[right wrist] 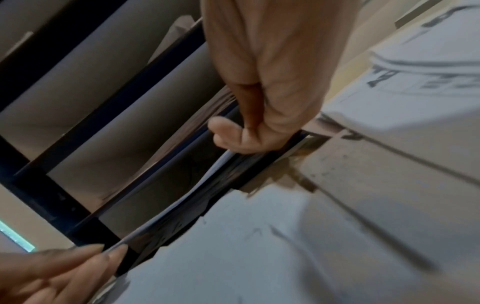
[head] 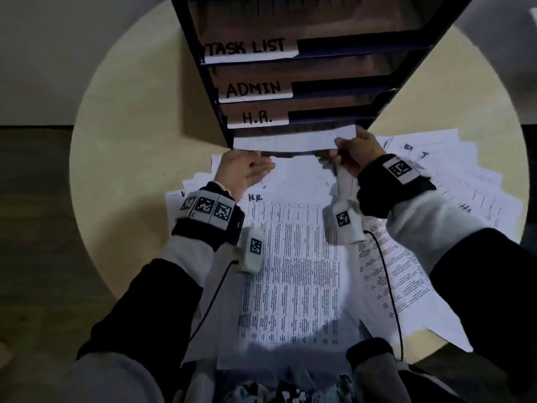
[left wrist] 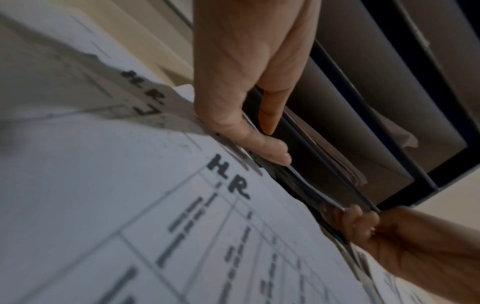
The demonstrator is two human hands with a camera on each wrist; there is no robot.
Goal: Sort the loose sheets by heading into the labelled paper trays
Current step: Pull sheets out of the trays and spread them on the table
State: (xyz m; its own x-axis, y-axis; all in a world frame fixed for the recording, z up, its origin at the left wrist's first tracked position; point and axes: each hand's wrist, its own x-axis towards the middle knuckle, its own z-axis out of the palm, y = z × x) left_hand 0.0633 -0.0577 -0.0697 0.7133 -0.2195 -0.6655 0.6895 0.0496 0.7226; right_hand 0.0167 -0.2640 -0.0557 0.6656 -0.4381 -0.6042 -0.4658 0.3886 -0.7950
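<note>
A dark paper tray stack (head: 343, 48) carries the labels TASK LIST, ADMIN and H.R. (head: 257, 119). One white sheet (head: 290, 141) lies level at the stack's front, just beneath the H.R. label, and its far part is hidden inside. My left hand (head: 247, 170) pinches the sheet's near left edge (left wrist: 311, 189) between thumb and fingers. My right hand (head: 354, 152) grips its right corner with curled fingers (right wrist: 233, 142). The sheet's thin edge (right wrist: 182, 205) runs between both hands.
Loose printed sheets cover the round beige table (head: 130, 141). One headed H.R. (head: 293, 257) lies under my wrists, and a fanned pile (head: 450, 184) spreads to the right. Thin black cables hang from both wrist cameras. Dark floor lies to the left.
</note>
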